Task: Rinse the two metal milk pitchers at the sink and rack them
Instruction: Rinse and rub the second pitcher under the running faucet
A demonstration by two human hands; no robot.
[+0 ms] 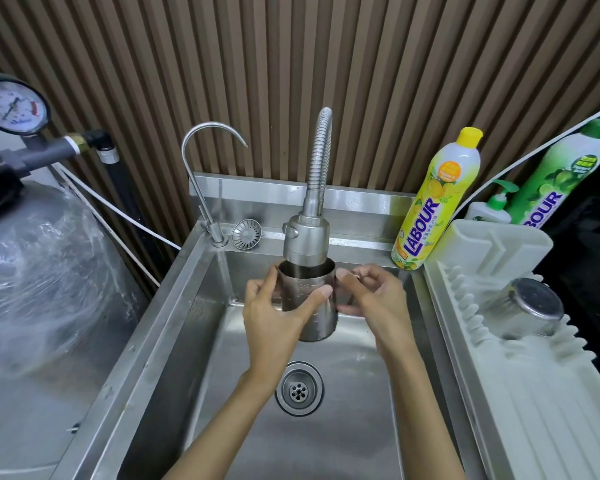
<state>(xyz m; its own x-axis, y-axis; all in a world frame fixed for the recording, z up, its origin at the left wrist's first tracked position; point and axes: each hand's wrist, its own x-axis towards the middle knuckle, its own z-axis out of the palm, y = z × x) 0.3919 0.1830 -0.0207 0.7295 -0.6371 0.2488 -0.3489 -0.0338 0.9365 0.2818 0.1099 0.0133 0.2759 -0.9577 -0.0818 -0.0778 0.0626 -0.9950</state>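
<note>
A metal milk pitcher (317, 317) is held upright over the steel sink (201, 292), its mouth right under the spray head of the flexible faucet (307, 242). My left hand (274, 315) grips the pitcher's body from the left, thumb across its front. My right hand (373, 297) curls around the right side, where the handle is hidden behind the fingers. The second metal pitcher (527, 311) lies upside down and tilted on the white dish rack (520, 382) to the right of the sink.
A thin gooseneck tap (201, 168) and a loose strainer basket (246, 233) stand at the sink's back ledge. The drain (298, 388) lies below my hands. Yellow (433, 202) and green (558, 181) detergent bottles stand behind the rack. A wrapped tank with a pressure gauge (13, 105) fills the left.
</note>
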